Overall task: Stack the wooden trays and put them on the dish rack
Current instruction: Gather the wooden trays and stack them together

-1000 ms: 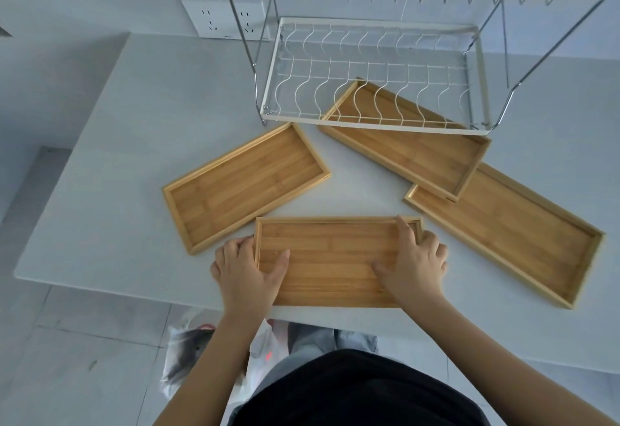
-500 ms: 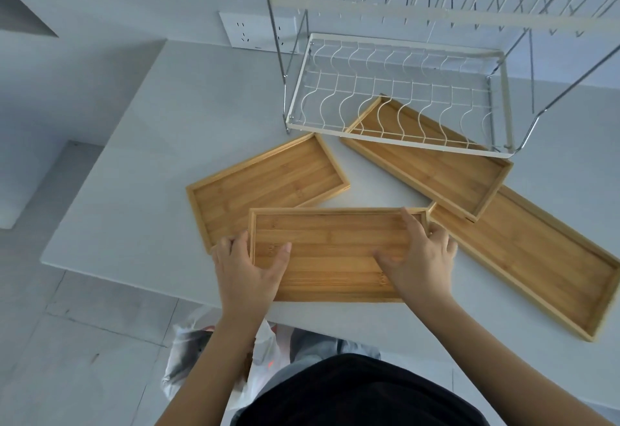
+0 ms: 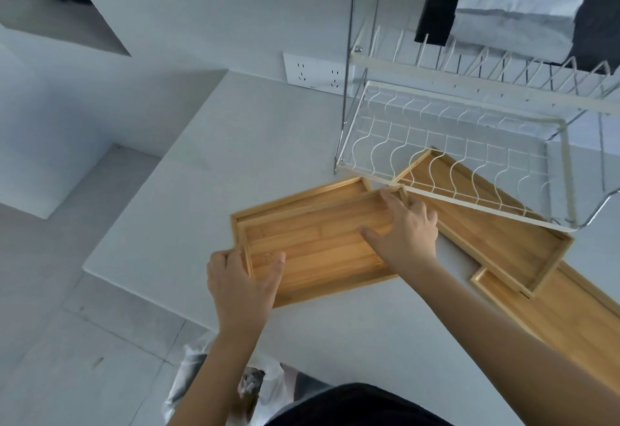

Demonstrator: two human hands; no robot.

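Note:
I hold a wooden tray (image 3: 315,251) by both short ends: my left hand (image 3: 240,279) grips its left end, my right hand (image 3: 407,231) its right end. It lies over a second wooden tray (image 3: 295,199), of which only the far rim shows. A third tray (image 3: 496,237) lies partly under the white wire dish rack (image 3: 446,157). A fourth tray (image 3: 557,311) lies at the right, its corner under the third.
The trays lie on a white table (image 3: 235,164) whose near left edge drops to a tiled floor. A wall socket (image 3: 315,73) sits behind the rack. The rack's upper tier (image 3: 469,63) has upright prongs. Cloth and black panels hang behind it.
Both hands carried the held tray left and away, from the table's front edge onto the left tray. The view has shifted left and up.

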